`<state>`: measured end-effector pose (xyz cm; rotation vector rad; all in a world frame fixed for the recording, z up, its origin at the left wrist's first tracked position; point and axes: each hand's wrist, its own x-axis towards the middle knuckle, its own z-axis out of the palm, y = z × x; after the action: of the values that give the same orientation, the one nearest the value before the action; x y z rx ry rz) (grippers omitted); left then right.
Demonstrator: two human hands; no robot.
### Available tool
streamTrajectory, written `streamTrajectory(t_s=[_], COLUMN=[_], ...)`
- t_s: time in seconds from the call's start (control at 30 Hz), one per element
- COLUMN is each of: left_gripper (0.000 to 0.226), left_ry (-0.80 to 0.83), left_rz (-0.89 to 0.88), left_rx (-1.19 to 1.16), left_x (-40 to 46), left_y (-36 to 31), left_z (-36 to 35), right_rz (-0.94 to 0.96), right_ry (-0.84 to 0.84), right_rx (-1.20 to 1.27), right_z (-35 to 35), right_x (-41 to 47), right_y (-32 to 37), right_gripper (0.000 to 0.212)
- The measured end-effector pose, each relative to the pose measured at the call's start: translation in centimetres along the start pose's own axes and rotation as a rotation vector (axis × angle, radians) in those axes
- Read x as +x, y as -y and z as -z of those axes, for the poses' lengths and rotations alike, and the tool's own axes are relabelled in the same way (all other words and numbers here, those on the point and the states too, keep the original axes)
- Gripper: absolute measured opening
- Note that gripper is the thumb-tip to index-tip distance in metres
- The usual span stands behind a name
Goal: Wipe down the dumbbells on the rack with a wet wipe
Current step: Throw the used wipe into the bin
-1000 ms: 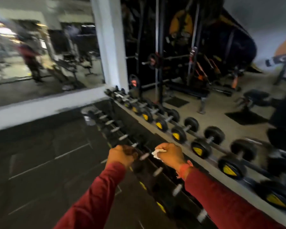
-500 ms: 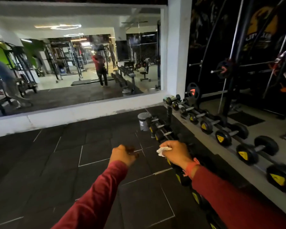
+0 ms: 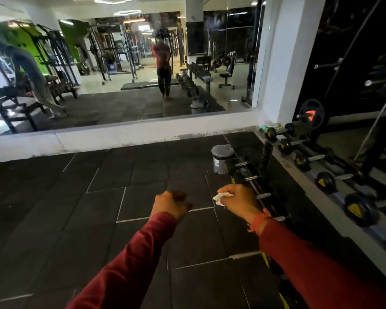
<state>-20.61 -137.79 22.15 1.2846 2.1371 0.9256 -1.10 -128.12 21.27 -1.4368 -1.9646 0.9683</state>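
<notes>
My right hand (image 3: 240,202) grips a crumpled white wet wipe (image 3: 222,198), held in the air just left of the rack's lower row. The dumbbell rack (image 3: 266,152) runs along the right side. Black dumbbells with chrome handles (image 3: 252,177) fill its lower tier, and yellow-marked dumbbells (image 3: 307,160) lie on the upper tier. My left hand (image 3: 172,204) is a closed fist over the floor tiles, left of the rack, touching no dumbbell. Both arms wear red sleeves. My right arm hides the near part of the lower row.
A small grey bin (image 3: 222,159) stands on the floor at the rack's far end. A large wall mirror (image 3: 120,74) above a white ledge (image 3: 120,139) reflects gym machines and people. Dark rubber floor tiles (image 3: 98,208) stretch to the left. A plate-loaded bar (image 3: 311,113) stands behind the rack.
The view has swung left, away from the rack toward the mirror. Both hands have come off the dumbbells and now hang over the floor; the right hand still holds the wipe.
</notes>
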Motion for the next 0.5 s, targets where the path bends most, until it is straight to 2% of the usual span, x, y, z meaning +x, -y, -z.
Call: streamTrajectory(t_s=[0.27, 0.5], left_gripper=[0.042, 0.042], left_ry=[0.028, 0.158], left_rz=[-0.003, -0.029], left_rx=[-0.001, 0.088], left_x=[25.9, 49.6], left_y=[1.9, 1.5], left_z=[-2.3, -3.3], right_rz=[-0.055, -0.156], right_ry=[0.065, -0.008], right_rx=[-0.009, 0.058], right_z=[-5.9, -8.4], right_x=[24.6, 45.0], right_y=[-2.4, -2.1], right_gripper=[0.025, 0.017])
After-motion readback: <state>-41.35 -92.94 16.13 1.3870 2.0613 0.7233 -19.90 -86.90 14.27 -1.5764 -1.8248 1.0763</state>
